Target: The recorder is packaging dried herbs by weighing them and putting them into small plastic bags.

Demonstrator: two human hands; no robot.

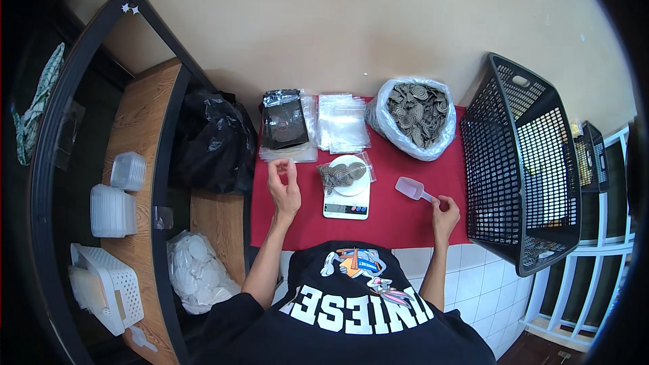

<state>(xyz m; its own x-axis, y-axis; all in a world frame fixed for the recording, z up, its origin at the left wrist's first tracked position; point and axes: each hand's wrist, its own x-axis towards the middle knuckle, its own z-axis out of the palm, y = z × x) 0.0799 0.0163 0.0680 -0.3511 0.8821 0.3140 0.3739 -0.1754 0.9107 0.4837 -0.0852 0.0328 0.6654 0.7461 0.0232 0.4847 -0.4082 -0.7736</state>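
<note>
My right hand (445, 217) grips the handle of a clear plastic scoop (410, 188), whose bowl rests on or hovers just over the red cloth. Raised left of the scale, my left hand (284, 188) is open, thumb and fingers apart, with nothing visible in it. A white digital kitchen scale (346, 205) carries a clear plastic bag (343, 174) partly filled with grey-brown spiral pieces, lying on its side across the round plate. Farther back on the right stands a large clear bag (420, 113) full of the same spiral pieces.
Clear plastic bags (342, 122) and a pile with black pouches (284, 120) lie at the back of the red cloth (307, 226). A tall black crate (524, 162) stands right. To the left, a wooden shelf (135, 142) holds plastic containers (113, 211), beside a black bag (209, 142).
</note>
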